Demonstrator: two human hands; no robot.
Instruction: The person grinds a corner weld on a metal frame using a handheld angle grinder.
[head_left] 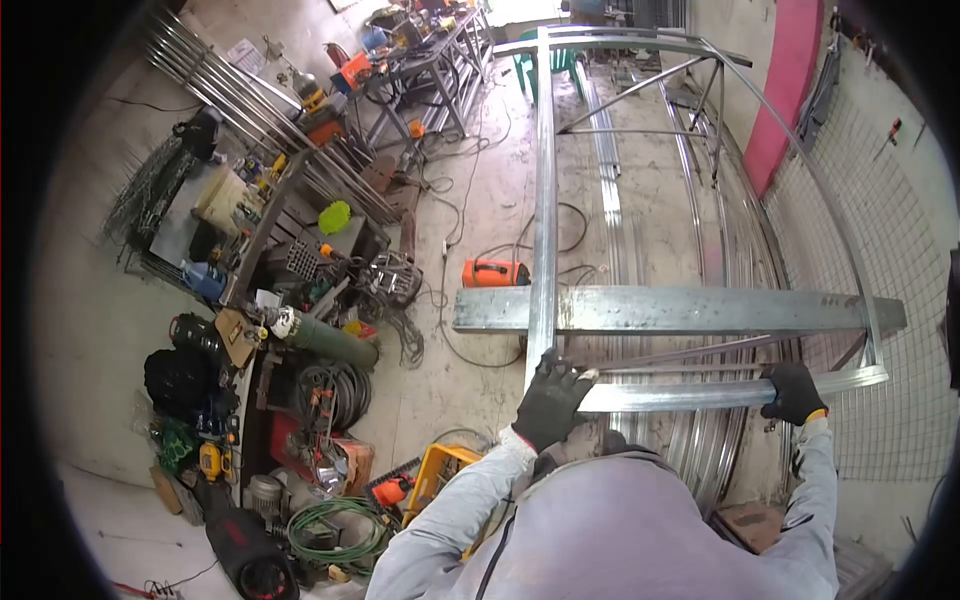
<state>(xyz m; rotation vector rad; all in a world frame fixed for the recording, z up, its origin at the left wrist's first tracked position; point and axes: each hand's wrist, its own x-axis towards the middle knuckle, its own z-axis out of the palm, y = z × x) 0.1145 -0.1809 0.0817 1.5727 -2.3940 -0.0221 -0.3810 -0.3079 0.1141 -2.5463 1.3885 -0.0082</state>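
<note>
A large rectangular metal frame point(680, 397) made of shiny square tubing stretches away from me, its near bar just in front of my body. My left hand point(550, 402), in a black glove, is closed round the near left corner of this frame. Toward the right end of the same bar, my right hand point(795, 394), also gloved in black, grips the tube. Beneath the frame runs a wide galvanized beam point(700, 312), crossing under its long sides. The far end of the frame lies over a trestle of thin metal bars point(640, 130).
Long metal profiles point(705, 450) lie on the floor under the frame. An orange welding machine point(495, 273) stands left of it, with cables around. A cluttered bench point(260, 220) and green gas cylinder point(335, 342) are at left. Wire mesh point(880, 250) leans on the right wall.
</note>
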